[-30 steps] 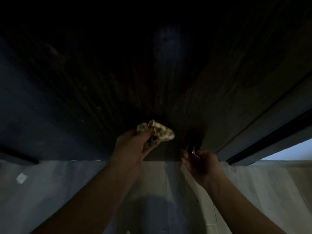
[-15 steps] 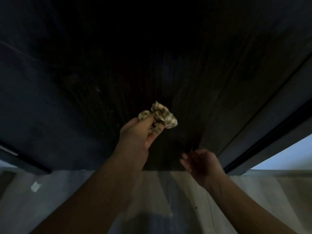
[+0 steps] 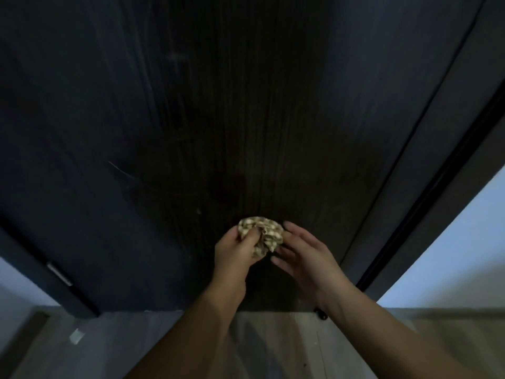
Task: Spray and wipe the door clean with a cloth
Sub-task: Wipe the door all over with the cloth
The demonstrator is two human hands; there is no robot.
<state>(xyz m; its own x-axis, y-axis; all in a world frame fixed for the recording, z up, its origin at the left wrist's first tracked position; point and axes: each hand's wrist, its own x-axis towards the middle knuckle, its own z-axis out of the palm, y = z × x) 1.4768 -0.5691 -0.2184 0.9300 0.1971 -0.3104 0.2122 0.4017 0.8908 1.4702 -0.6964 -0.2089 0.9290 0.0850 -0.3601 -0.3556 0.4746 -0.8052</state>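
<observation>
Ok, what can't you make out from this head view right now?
Head view only:
Spray bottle: nowhere in frame.
Door: upper part cut off by the top edge; dim light hides any wetness or dirt.
Cloth: bunched in the left hand, which covers its near side; dampness unreadable.
Right hand: open beside the cloth; contact unclear.
Pale scrap on the floor: too small to identify.
</observation>
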